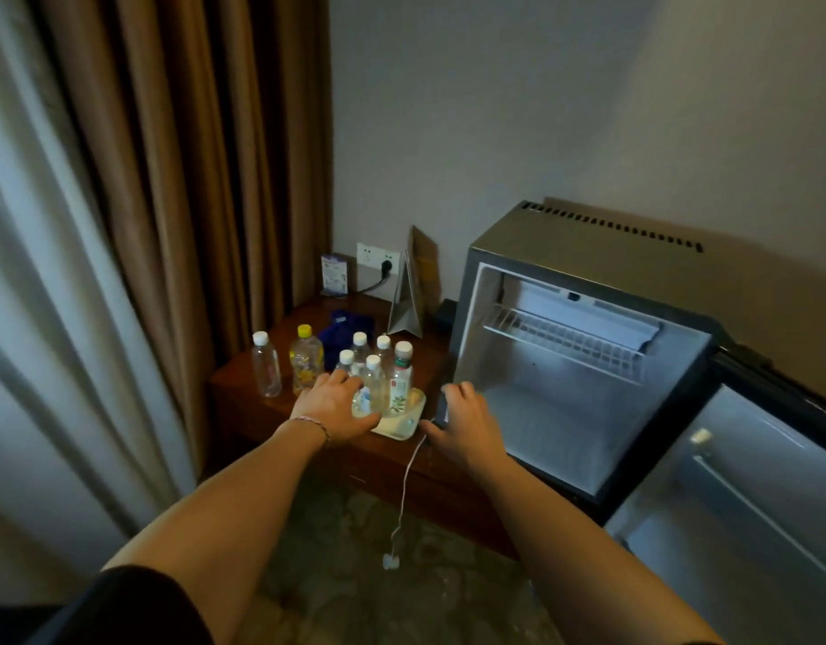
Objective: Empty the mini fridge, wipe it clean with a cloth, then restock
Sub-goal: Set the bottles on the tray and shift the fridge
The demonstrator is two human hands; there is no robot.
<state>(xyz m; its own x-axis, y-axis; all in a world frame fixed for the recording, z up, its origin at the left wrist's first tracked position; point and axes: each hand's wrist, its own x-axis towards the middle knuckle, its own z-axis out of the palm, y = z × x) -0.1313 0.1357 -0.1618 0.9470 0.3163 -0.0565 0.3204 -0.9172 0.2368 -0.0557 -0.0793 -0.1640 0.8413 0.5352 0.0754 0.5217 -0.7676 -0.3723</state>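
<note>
The tray [413, 423] of bottles [378, 379] sits on the bench [243, 402] just left of the mini fridge [564, 365], and it looks like the thing to move next: a shallow pale tray carrying five capped bottles, upright and packed close. By my reading it is top-heavy rather than heavy; the bottles are light, smooth plastic and tip easily, so the tray's two short edges, held level, are the place to grip. The left hand [332, 405] rests on the tray's left side, fingers spread against a bottle. The right hand [467, 421] is at the tray's right end; its fingers are curled, but whether it grips anything I cannot tell. The fridge cavity shows only a wire shelf [564, 339], door [746, 495] swung open. Left of the tray stand two loose bottles, one yellow-capped [305, 360], with a blue cloth [343, 332] behind them.
</note>
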